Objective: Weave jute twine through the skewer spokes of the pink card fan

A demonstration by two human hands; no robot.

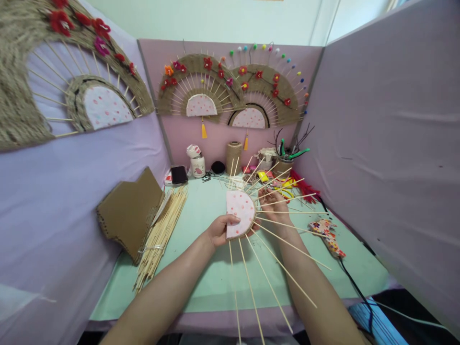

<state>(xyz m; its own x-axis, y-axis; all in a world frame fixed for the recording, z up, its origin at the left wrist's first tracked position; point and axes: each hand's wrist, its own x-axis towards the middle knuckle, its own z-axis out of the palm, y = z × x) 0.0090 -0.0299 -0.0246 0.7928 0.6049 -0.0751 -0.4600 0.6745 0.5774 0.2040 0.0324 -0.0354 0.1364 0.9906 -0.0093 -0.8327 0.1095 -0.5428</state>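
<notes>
My left hand grips a half-round piece covered in white cloth with pink-red spots, thumb on its face and fingers behind. Its straight edge faces left. Thin wooden sticks fan out from the curved edge, upward, to the right and down toward me. My right hand is just right of the curved edge, among the sticks, with its fingers curled together. Whatever lies between those fingertips, if anything, is too small to make out.
A bundle of sticks and cut cardboard lie left. At the back stand a jar, a twine spool and a pot with green-handled pliers. A flower-patterned corded tool lies right. Finished fans hang on the partition.
</notes>
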